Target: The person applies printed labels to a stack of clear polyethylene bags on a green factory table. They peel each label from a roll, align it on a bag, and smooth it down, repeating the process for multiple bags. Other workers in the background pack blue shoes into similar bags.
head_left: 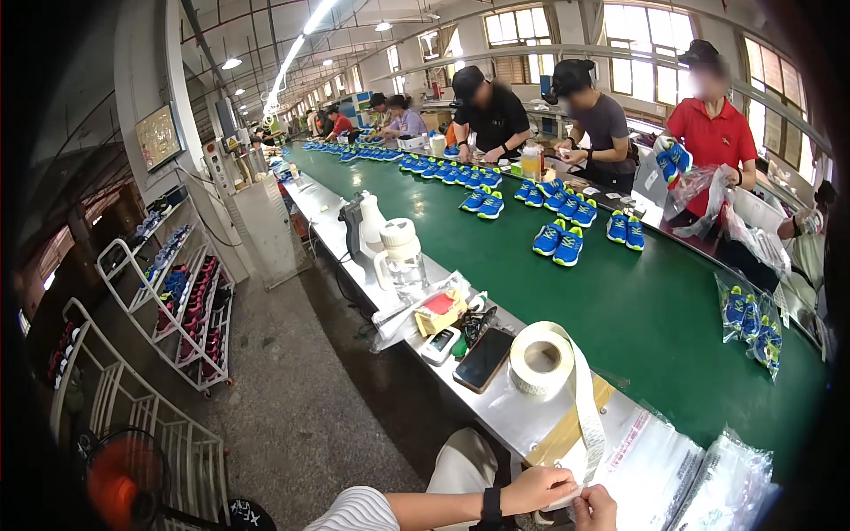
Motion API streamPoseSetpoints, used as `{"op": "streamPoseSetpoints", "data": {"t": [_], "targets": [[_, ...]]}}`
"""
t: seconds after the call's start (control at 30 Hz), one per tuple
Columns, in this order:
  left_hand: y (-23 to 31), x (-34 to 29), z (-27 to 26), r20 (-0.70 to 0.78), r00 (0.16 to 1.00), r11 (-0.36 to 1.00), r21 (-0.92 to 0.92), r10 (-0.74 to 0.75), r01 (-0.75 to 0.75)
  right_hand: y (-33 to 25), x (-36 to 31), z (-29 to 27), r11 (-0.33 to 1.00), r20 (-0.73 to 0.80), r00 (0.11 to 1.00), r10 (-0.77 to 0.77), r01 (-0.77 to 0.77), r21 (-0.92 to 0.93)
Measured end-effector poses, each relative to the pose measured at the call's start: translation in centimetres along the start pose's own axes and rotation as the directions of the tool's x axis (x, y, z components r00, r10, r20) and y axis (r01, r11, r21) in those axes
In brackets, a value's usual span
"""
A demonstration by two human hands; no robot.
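Observation:
My left hand (538,488) and my right hand (595,509) are close together at the bench's near edge, fingers pinched. Between them is the loose end of a white label strip (588,420). It runs down from a roll of labels (542,357) lying on the metal bench. Beside my right hand are flat clear plastic bags (651,465) with printing, and a second stack of clear bags (724,482) further right. A black phone (483,360) lies left of the roll. My fingers cover the very tip of the strip.
A green conveyor belt (398,208) carries several blue shoes (558,242) and bagged shoes (751,320). A clear jug (403,257), a yellow box (440,311) and a small white device (440,345) stand on the bench. Several co-workers are across the belt. Shoe racks (181,301) stand at left.

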State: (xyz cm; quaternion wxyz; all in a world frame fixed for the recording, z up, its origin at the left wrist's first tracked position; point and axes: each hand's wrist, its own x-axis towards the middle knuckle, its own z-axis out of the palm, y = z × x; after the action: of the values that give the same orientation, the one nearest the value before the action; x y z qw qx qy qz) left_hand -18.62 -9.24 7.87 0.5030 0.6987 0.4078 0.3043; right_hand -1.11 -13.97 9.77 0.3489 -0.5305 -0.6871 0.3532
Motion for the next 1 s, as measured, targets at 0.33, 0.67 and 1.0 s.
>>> {"op": "streamPoseSetpoints", "data": {"t": [0.33, 0.67, 1.0], "targets": [[-1.9, 3.4, 3.3, 0.257, 0.847, 0.751, 0.391, 0.465, -0.532, 9.1, 0.7, -1.9, 0.842, -0.473, 0.879, 0.057, -0.298, -0.451], [-4.4, 2.0, 5.2, 0.385, 0.909, 0.67, 0.634, 0.159, -0.386, 12.0, 1.4, 0.3, 0.737, -0.641, 0.767, -0.019, -0.423, -0.527], [-4.9, 1.3, 4.9, 0.324, 0.919, 0.71, 0.593, 0.224, -0.381, 10.7, 1.1, 0.5, 0.768, -0.603, 0.789, -0.116, -0.314, -0.558]]}}
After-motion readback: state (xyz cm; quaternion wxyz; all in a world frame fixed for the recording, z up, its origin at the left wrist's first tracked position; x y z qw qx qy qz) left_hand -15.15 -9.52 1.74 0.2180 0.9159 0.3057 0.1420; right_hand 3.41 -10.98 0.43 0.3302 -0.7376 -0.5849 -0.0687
